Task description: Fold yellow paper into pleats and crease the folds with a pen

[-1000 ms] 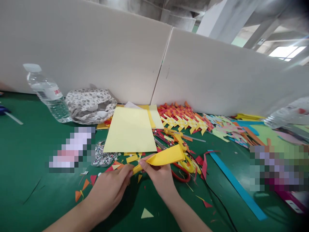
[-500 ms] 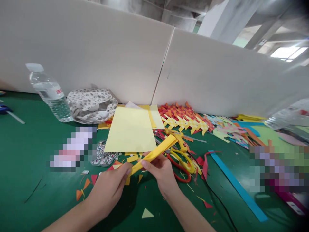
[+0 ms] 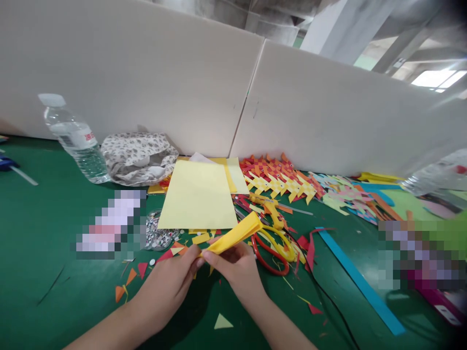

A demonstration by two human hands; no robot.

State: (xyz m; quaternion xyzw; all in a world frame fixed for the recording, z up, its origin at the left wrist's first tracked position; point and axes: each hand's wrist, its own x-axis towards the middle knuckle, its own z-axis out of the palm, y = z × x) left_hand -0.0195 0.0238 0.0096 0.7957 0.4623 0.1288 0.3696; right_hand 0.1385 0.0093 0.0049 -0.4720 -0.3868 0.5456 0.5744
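A folded yellow paper strip (image 3: 239, 233) slants up to the right between my hands, held just above the table. My left hand (image 3: 175, 274) pinches its lower left end. Close beside it, my right hand (image 3: 237, 270) grips the strip with the thumb on top and the fingers beneath. Past the strip's upper end lie red-handled scissors (image 3: 268, 265) and yellow-handled scissors (image 3: 288, 248). A pale yellow paper sheet (image 3: 199, 194) rests behind my hands, with small paper scraps around and under them.
On the left stand a water bottle (image 3: 78, 141) and a patterned cloth bag (image 3: 136, 158). Woven paper pieces (image 3: 270, 177) and a yellow glue gun (image 3: 272, 211) lie at the back. A blue strip (image 3: 359, 279) and a black cord (image 3: 328, 296) cross the right side.
My right hand has slid down the strip toward my left hand, and their fingertips are closer together. The strip's upper end has dropped slightly.
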